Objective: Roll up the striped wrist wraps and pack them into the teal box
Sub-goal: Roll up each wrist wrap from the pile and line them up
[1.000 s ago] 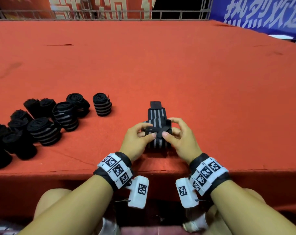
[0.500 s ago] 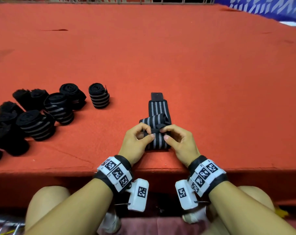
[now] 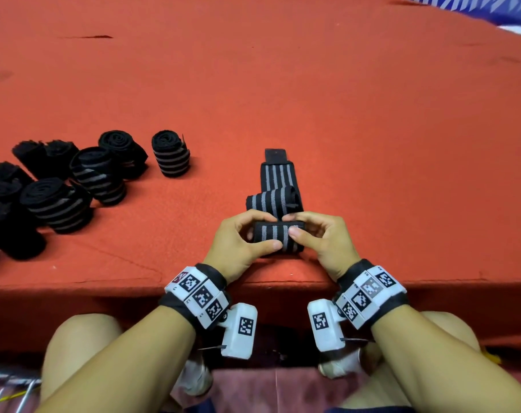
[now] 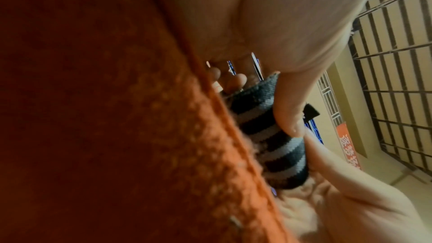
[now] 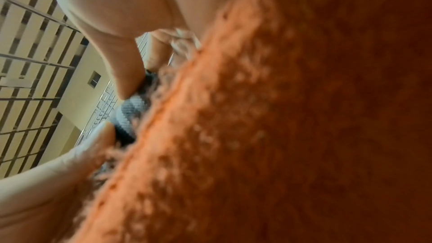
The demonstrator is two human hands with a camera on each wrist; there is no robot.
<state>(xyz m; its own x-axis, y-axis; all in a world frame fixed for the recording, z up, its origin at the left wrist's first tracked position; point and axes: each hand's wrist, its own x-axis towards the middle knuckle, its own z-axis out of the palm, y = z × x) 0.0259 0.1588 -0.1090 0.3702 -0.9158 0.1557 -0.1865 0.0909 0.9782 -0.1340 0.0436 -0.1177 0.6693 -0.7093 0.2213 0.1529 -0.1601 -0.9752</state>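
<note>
A black wrist wrap with grey stripes (image 3: 278, 235) lies near the front edge of the red carpeted table (image 3: 313, 99), its near end rolled into a short tube. My left hand (image 3: 238, 242) and right hand (image 3: 322, 236) both pinch that tube, thumbs on top and fingers curled behind it. Beyond the tube the wrap is bunched in a fold (image 3: 272, 199), and its flat tail (image 3: 277, 174) ends in a black tab. The left wrist view shows the striped roll (image 4: 268, 136) between thumb and fingers. The right wrist view shows only a sliver of the roll (image 5: 131, 114). No teal box is in view.
Several rolled wraps (image 3: 170, 153) stand in a cluster at the left of the table, some striped (image 3: 56, 204), some plain black (image 3: 44, 153). The table's front edge (image 3: 104, 284) runs just under my wrists, with my knees below it.
Both hands have turned the near end of the wrap over into a thicker tube, and the bunched fold now lies just beyond the fingers. The head view has tilted downward.
</note>
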